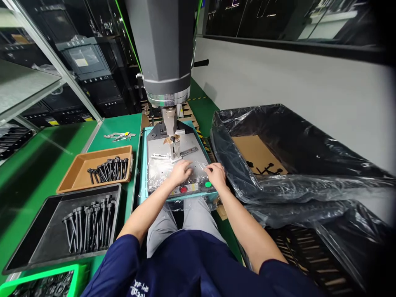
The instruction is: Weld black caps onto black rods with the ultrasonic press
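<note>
Black bolt-like piece [172, 139], and it's standing in the metal fixture [175, 150], its round head right below the press horn [169, 119]! In front, on the film-covered side of the base plate [161, 171], here's the left hand [181, 172], fingers loosely bent and slightly apart. Across from it, the right hand [216, 175] hovers just beyond the green button [208, 184], fingers curled close together; whether they pinch the clear film [198, 168], I cannot tell. The red button [183, 190] sits just on the near side of the left hand. Over on the left, more black pieces bunch up in a tan tray [74, 173] and a black tray [37, 243], with pliers [119, 135] lying beyond. On the right, a box lined with black plastic [309, 140] has a few black pieces lying on cardboard [252, 148].
</note>
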Motion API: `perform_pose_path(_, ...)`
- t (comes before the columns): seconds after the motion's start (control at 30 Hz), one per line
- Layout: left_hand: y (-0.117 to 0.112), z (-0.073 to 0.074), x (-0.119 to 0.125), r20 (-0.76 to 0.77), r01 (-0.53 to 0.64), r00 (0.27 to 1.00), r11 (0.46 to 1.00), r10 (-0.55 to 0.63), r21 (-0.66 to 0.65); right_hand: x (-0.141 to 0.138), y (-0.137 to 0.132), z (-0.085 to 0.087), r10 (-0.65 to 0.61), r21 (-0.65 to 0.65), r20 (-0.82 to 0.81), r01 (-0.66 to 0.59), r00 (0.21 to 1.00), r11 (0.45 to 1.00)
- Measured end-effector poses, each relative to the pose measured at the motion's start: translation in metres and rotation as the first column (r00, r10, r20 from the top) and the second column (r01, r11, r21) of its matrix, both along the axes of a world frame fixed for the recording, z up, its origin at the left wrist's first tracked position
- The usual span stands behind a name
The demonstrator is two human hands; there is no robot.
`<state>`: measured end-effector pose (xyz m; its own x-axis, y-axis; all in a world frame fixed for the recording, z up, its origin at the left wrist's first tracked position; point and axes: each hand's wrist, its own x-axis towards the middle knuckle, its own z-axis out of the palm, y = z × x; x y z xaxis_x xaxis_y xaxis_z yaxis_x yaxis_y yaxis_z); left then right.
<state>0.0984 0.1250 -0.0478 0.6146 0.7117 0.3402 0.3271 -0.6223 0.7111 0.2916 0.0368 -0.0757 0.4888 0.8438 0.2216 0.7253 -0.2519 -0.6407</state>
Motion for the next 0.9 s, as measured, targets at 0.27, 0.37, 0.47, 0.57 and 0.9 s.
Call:
perform_pose_path(0.27, 0.034, 0.041, 0.011, -0.344, 0.199, 0.908, 0.968, -0.24, -0.151, 0.012, 0.004, 0.042, 0.415, 0.407, -0.246, -0.295, 0.876, 0.864)
perform_pose_path(0.37, 0.039, 0.058, -0.003, -0.206, 0.203, 0.94, 0.932, -0.271, -0.3, 0.024, 0.012, 0.054, 0.41, 0.31, -0.565, -0.277, 0.716, 0.91)
perform_pose_path(0.47, 0.042, 0.075, -0.02, -0.061, 0.165, 0.977, 0.912, -0.202, -0.375, 0.026, 0.019, 0.055, 0.26, 0.093, -0.849, -0.354, 0.46, 0.931)
perform_pose_path(0.57, 0.045, 0.09, -0.041, 0.003, 0.138, 0.989, 0.897, -0.15, -0.42, 0.016, 0.025, 0.05, 0.186, 0.005, -0.932, -0.501, 0.312, 0.865)
perform_pose_path(0.9, 0.056, 0.101, -0.106, -0.08, -0.141, 0.99, 0.863, 0.117, -0.484, -0.024, 0.079, 0.073, 0.457, 0.255, -0.775, -0.444, 0.437, 0.859)
